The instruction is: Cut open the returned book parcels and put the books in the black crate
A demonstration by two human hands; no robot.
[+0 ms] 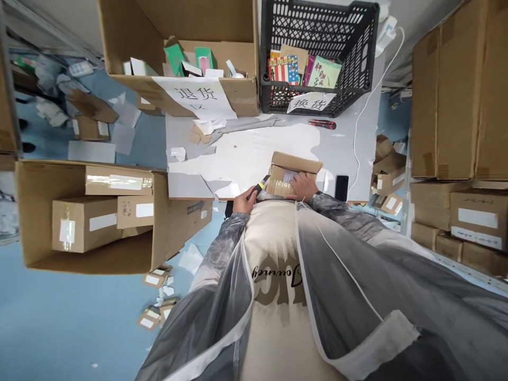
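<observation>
My left hand (243,201) is closed around a black-and-yellow utility knife (259,188), its tip at the left side of a small cardboard box (281,180). That box sits at the table's near edge, its top flap raised at the back and clear tape across its front. My right hand (304,186) grips the box's right part, fingers bent over it. What lies inside the box is mostly hidden. Close by on the right, a black phone (341,188) rests on the table (254,145).
Along the back stand a large carton (130,87) with small boxes and a black crate (317,100) with booklets. A red-and-black cutter (322,124) and a white cable (359,121) lie on the table. An open carton (29,222) of parcels stands left; stacked cartons (456,106) rise right.
</observation>
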